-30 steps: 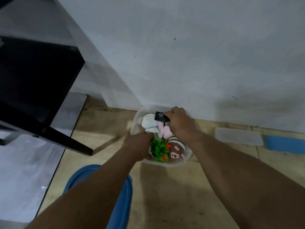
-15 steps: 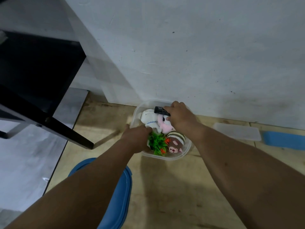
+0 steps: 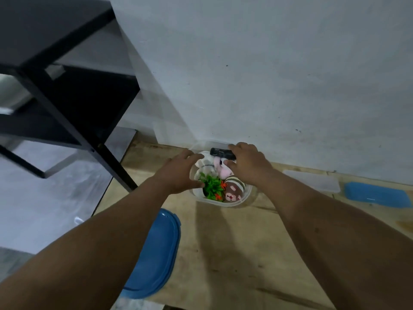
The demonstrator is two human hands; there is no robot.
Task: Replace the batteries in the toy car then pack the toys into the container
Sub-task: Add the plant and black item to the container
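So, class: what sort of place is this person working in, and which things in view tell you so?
Probably a plain room at home, working at floor level: a worn wooden board against a bare white wall, a black shelf unit beside it, and a clear container of soft toys.

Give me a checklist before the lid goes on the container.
1. Toys inside container: ok; white plush, pink plush, plant and striped plush sit in it.
2. Black toy seated: not ok; it lies on top at the far rim under the right hand.
3. Left hand clear of the opening: not ok; it reaches over the near-left rim.
4. Blue lid within reach: ok; on the floor, near left.
5. Batteries replaced: cannot tell.
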